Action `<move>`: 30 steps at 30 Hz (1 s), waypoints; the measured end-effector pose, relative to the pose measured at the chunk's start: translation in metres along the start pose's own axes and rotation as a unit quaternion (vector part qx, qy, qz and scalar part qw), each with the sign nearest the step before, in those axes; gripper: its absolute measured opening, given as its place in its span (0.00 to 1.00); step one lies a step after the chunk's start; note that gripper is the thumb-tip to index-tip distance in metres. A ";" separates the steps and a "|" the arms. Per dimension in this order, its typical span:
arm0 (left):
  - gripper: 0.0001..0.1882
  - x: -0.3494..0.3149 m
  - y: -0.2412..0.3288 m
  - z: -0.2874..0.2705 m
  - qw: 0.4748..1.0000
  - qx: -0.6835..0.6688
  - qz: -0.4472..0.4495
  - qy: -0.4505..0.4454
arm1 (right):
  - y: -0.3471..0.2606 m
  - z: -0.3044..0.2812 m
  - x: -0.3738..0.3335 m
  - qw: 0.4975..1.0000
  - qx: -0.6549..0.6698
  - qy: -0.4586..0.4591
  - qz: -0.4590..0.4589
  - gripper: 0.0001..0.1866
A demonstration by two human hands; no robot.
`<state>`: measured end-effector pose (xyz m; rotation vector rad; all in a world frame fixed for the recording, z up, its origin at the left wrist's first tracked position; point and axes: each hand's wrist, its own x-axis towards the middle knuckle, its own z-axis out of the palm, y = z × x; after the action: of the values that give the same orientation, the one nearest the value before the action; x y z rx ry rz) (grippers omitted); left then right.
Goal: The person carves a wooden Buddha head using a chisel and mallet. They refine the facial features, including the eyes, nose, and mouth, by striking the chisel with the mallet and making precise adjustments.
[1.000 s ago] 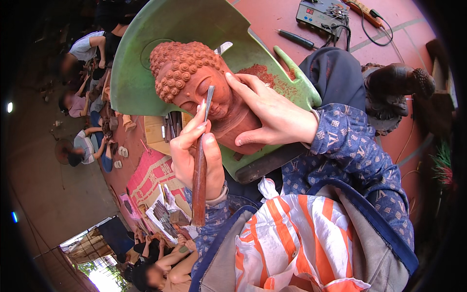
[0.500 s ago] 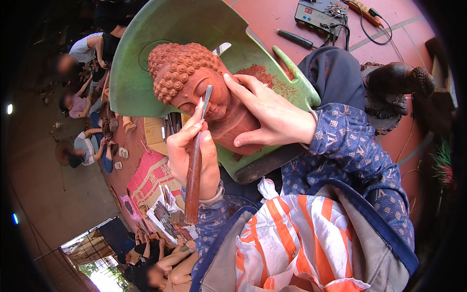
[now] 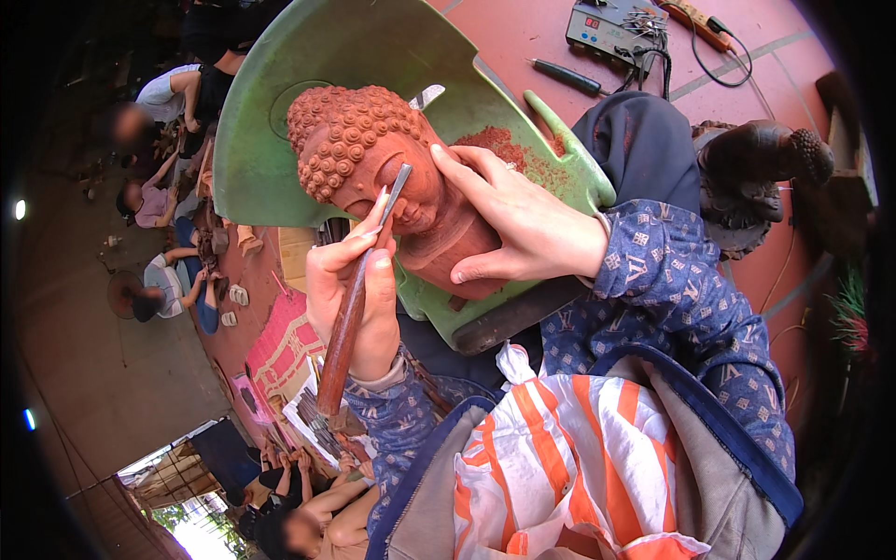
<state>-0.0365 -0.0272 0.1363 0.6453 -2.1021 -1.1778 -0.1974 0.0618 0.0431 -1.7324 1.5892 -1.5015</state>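
Note:
A reddish wooden Buddha bust point(image 3: 411, 177) with curled hair lies tilted in a green plastic chair point(image 3: 257, 121). My left hand point(image 3: 359, 289) is closed round the brown wooden handle of a carving chisel point(image 3: 343, 341), whose metal blade slants up to the bust's face beside the nose. My right hand point(image 3: 523, 210) rests on the bust, with the index finger along its cheek and neck and the thumb on its chest. The fingers press the wood, holding it against the chair. Reddish wood shavings point(image 3: 499, 145) lie on the seat behind the bust.
A metal blade point(image 3: 427, 97) lies beyond the bust. On the tiled floor sit a grey control box point(image 3: 616, 33), a black pen-like tool point(image 3: 566, 77) and a power strip point(image 3: 695, 21). A dark carved figure point(image 3: 756, 177) stands at right. Several people point(image 3: 173, 285) sit at left.
The chisel's handle end has swung left with my left hand, so the tool slants more. Its tip stays by the face. My right hand has hardly moved.

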 end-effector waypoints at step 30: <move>0.06 -0.001 -0.008 -0.001 0.999 0.002 0.035 0.003 | 0.000 0.002 -0.002 1.000 0.004 -0.005 0.002 0.58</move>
<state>-0.0342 -0.0306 0.1295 0.5719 -2.1049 -1.1307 -0.1955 0.0623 0.0414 -1.7285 1.5799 -1.4918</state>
